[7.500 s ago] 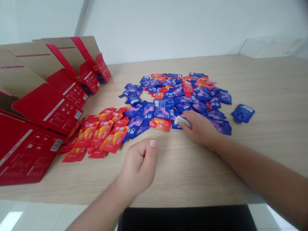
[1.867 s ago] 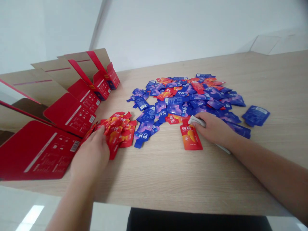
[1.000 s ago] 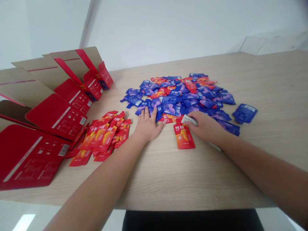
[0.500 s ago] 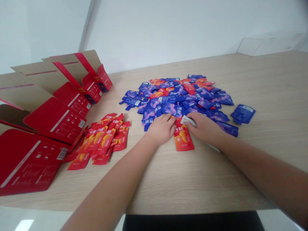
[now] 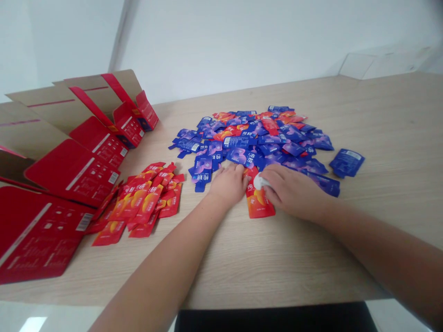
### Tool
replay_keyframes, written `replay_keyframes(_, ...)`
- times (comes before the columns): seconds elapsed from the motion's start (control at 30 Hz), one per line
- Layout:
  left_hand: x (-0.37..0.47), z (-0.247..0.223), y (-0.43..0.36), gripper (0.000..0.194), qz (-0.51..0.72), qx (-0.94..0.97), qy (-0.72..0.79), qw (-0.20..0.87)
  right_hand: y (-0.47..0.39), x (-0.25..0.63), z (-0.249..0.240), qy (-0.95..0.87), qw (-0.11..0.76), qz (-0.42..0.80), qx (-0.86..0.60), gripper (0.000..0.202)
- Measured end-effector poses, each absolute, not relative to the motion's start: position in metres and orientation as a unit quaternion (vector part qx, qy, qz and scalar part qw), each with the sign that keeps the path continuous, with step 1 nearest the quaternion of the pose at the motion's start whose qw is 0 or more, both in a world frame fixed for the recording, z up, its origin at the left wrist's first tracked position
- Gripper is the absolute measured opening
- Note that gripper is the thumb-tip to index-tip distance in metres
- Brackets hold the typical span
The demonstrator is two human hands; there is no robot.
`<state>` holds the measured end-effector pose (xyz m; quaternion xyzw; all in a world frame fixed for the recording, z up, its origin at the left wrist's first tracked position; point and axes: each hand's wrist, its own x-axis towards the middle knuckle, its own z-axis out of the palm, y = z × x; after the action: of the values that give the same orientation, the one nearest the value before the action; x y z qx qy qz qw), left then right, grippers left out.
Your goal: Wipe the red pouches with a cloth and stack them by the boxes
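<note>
A red-and-orange sachet (image 5: 259,207) lies flat on the table in front of me. My left hand (image 5: 229,184) is at its upper left edge, fingers bent and closed on the top end, which they partly hide. My right hand (image 5: 289,188) is closed around a folded white cloth (image 5: 262,182) and presses it against the sachet's printed face. Most of the cloth is hidden under the fingers. Just beyond both hands spreads a heap of blue-and-purple sachets (image 5: 238,154), with a few red ones among them.
To the left lies a pile of red sachets (image 5: 148,198). Several open red cardboard boxes (image 5: 83,180) stand in a row along the left side. A single blue sachet (image 5: 347,162) rests apart on the right. Behind the wooden table (image 5: 277,272) is a white wall.
My right hand has moved slightly left and down, bringing the cloth further over the red sachet. A blue sachet beside my left hand has shifted left. The view has moved slightly.
</note>
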<state>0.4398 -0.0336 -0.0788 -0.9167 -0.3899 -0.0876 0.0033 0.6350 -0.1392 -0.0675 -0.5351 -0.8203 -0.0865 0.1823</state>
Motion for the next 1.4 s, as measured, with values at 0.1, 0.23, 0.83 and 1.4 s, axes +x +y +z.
replay_keyframes(0.1,0.434,-0.078,-0.033,0.027,-0.076,-0.921,-0.383,0.007,-0.145,0.630,-0.068,-0.869,0.140,-0.040,-0.473,0.024)
replay_keyframes(0.23,0.419,-0.075,-0.039,0.039,-0.059,-0.926,-0.372,0.007,-0.144,0.631,-0.071,-0.879,0.144,0.018,-0.455,0.025)
replay_keyframes(0.83,0.371,-0.059,-0.078,0.041,-0.025,-0.928,-0.359,-0.096,-0.142,0.634,-0.075,-0.866,0.170,0.053,-0.467,0.029)
replay_keyframes(1.4,0.374,-0.060,-0.064,0.037,-0.078,-0.948,-0.305,-0.043,-0.158,0.623,-0.060,-0.874,0.146,0.162,-0.434,0.029)
